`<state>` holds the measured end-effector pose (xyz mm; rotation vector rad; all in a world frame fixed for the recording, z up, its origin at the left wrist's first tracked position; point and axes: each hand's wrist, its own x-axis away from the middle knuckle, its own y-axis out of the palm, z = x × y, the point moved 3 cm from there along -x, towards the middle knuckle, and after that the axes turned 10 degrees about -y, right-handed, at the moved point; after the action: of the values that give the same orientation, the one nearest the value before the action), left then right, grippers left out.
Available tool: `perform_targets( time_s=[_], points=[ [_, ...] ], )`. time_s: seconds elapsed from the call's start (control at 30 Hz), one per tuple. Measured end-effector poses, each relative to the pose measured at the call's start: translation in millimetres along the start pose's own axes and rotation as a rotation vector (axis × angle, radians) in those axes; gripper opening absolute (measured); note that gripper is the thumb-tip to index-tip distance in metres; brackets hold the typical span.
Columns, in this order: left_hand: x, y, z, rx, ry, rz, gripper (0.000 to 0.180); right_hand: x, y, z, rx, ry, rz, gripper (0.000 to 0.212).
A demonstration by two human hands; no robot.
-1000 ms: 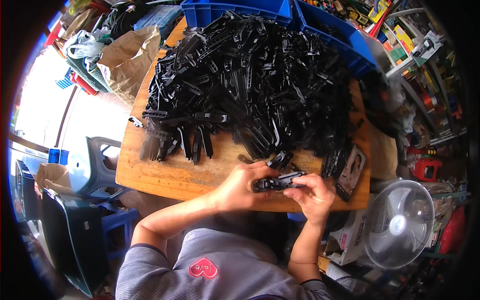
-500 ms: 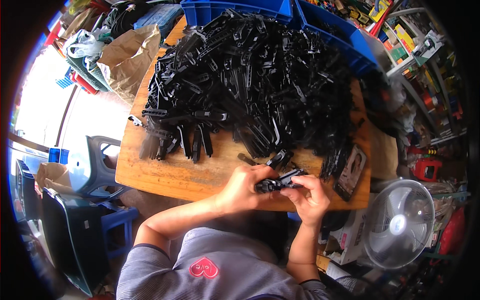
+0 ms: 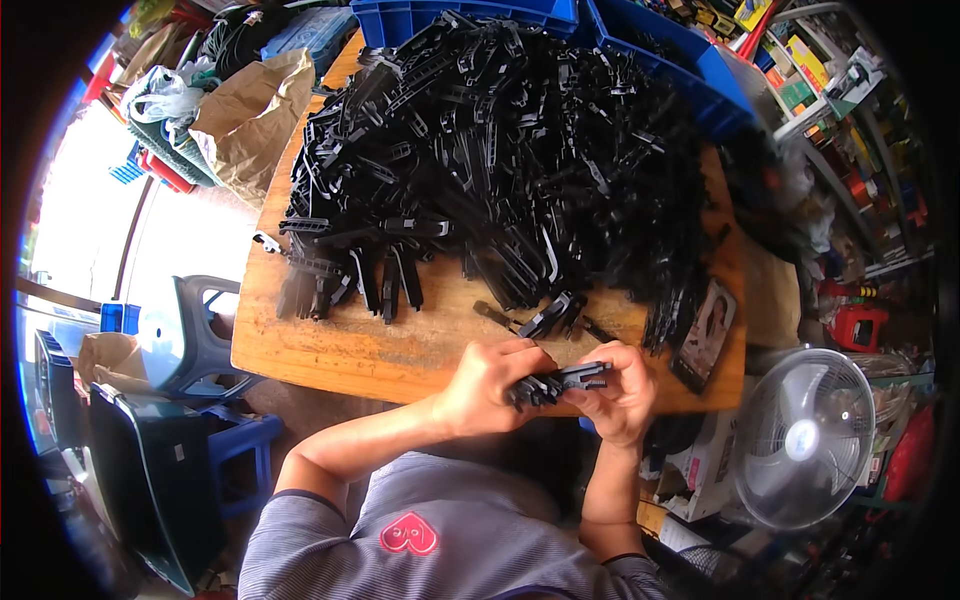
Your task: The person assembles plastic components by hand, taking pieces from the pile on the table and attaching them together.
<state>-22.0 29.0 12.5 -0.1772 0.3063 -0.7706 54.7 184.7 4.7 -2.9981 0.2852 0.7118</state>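
Note:
My left hand [image 3: 492, 385] is closed around a bunch of black plastic parts [image 3: 533, 391] just over the table's near edge. Fingers and thumb of my right hand [image 3: 622, 392] pinch a greyish-black plastic part [image 3: 583, 376] that touches the bunch. How the pieces fit against each other cannot be made out. Beyond my hands, a short black part [image 3: 551, 315] lies on the wooden table [image 3: 330, 350]. A large heap of long, slotted black plastic parts [image 3: 480, 150] covers most of the tabletop.
Blue plastic bins [image 3: 680, 70] stand behind the heap. A phone-like flat slab [image 3: 705, 338] lies at the table's right edge. To the right is a standing fan [image 3: 800, 440]; to the left, a plastic chair [image 3: 195, 335] and a brown paper bag [image 3: 250, 120].
My right fingers have shifted up around the far side of the part, which now sticks out more to the right. My left hand keeps its grip on the bunch.

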Motion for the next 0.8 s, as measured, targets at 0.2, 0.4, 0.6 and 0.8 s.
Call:
perform_targets(
  time_s=[0.2, 0.4, 0.6, 0.8],
  points=[
    [-6, -2, -1, 0.094, -0.086, -0.038, 0.029, -4, 6, 1, 0.101, -0.204, -0.013, 0.038],
    [2, -4, -10, 0.096, -0.24, -0.135, 0.038, -3, 17, -3, 0.062, -0.149, 0.063, 0.026],
    [-3, -14, -7, -0.068, -0.283, -0.109, 0.029, -5, 17, 12, 0.09, 0.003, 0.026, 0.025],
    [-44, -27, 17, 0.134, -0.401, -0.203, 0.028, -15, -10, -11, 0.585, -0.17, -0.092, 0.052]
  ],
)
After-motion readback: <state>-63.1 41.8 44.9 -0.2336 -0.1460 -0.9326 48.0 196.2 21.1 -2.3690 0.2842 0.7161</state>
